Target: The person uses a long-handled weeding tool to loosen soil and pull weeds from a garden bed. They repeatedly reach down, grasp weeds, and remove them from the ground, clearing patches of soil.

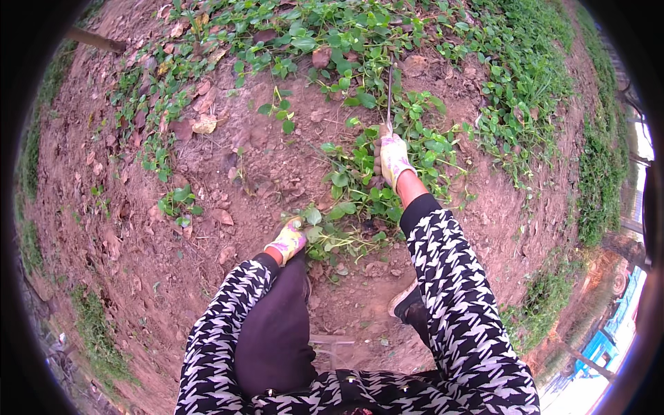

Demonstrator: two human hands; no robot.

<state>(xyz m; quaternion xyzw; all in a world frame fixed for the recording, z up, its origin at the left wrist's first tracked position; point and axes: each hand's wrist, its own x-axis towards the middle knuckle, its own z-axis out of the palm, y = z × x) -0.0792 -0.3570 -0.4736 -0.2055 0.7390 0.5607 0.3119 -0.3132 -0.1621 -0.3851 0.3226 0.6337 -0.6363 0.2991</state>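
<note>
My right hand point(392, 158), in a yellow and pink patterned glove, is closed around the handle of a thin metal hand tool point(390, 91). The tool's narrow shaft or blade points away from me, and its far end is lost among leaves. Green creeping weeds point(363, 192) lie under and beside that hand. Lower and to the left, my left hand point(289, 239) wears a matching glove beside my knee. It appears to grip leafy stems point(314, 220) with pale leaf undersides, though most of its fingers are hidden.
Brown soil point(207, 280) with dry leaves point(205, 123) surrounds me. Denser weeds point(519, 88) spread ahead and right. A slim trunk or post point(96, 39) stands at the upper left. My shoe point(407, 301) rests on the ground. A blue vehicle or machine point(604, 347) is at the far right.
</note>
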